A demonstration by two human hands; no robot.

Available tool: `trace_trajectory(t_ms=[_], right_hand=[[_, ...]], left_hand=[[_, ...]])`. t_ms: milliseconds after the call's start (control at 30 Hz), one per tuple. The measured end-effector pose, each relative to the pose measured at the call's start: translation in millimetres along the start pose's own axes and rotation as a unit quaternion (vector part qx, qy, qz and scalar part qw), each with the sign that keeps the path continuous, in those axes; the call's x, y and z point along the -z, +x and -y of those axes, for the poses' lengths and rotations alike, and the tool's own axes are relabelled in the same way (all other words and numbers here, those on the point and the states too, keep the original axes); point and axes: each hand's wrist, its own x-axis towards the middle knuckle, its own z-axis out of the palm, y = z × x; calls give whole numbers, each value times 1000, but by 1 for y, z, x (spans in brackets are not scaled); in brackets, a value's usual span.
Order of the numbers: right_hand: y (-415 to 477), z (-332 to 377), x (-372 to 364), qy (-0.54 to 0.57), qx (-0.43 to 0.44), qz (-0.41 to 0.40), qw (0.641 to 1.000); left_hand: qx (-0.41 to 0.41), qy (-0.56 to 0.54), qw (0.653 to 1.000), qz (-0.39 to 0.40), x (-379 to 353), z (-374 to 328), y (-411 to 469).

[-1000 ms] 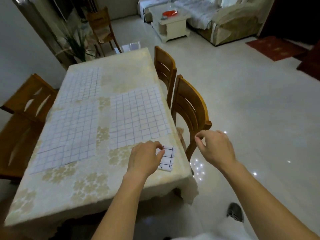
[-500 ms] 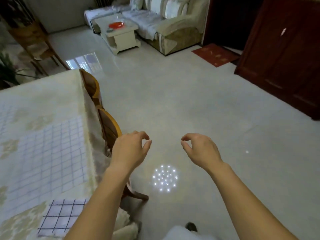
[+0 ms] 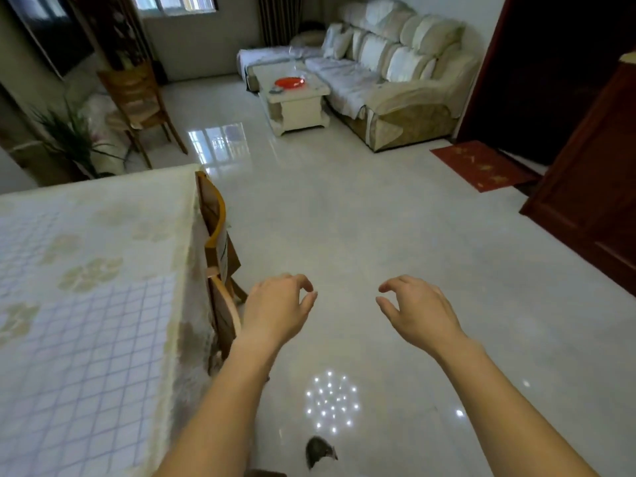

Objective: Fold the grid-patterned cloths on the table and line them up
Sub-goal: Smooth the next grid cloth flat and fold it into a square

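A white cloth with a blue grid (image 3: 93, 359) lies flat and unfolded on the table (image 3: 113, 215) at the left of the view. A second grid cloth (image 3: 24, 232) lies farther back at the left edge. My left hand (image 3: 275, 311) and my right hand (image 3: 416, 311) hover over the floor to the right of the table. Both hold nothing, with fingers loosely curled. The small folded cloth is out of view.
Two wooden chairs (image 3: 216, 256) are pushed against the table's right side. The shiny tiled floor (image 3: 361, 235) stretches ahead to a coffee table (image 3: 292, 94) and a sofa (image 3: 389, 74). A dark wooden cabinet (image 3: 595, 201) stands at the right, and another chair (image 3: 137, 101) and a plant (image 3: 72, 139) behind the table.
The view has swung right, away from the table. My left hand let go of the small folded cloth at the table's near corner. Both hands now hang over the floor.
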Motion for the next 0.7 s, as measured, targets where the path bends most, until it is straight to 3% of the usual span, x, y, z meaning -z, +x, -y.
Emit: trace_trajectory(t_ms=[133,233,433,700], right_hand=[[75,-19,27,-23,-34,20,999],[136,-19,38,11,-45,-16,999],[229,19,6,60,14,15,998],[400,50,-35,97,106,67,987]], left_hand=[[0,-49,999,12,0,-1,76],[0,-46,999,13,3,13,129],[27,-51,998,5,5,58,191],[134,-38,989,44,-6,129,287]])
